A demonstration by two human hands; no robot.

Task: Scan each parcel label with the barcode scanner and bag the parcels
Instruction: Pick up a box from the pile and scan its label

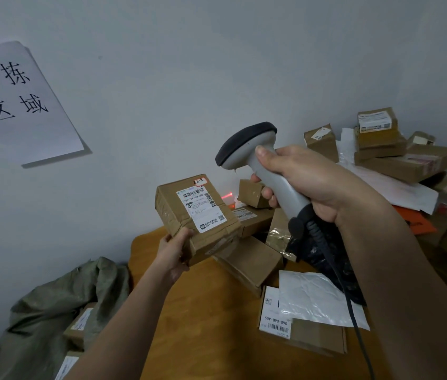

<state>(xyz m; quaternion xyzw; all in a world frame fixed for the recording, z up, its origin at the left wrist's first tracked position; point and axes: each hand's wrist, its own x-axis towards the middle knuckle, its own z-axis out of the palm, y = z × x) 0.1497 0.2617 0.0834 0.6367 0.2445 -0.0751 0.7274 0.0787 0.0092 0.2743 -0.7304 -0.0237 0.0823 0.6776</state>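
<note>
- Holding the parcel (pixel 197 218) up over the tabletop (pixel 211 311), your left hand (pixel 174 250) gripped its lower corner, label (pixel 201 208) facing you.
- The red beam (pixel 227 195) fell right of the label; you probably needed to swing it left.
- Your right hand (pixel 307 182) was wrapped around the barcode scanner (pixel 252 149).

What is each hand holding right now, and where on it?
Left hand grips the labelled brown cardboard parcel by its lower corner; right hand grips the grey barcode scanner by its handle.
</note>
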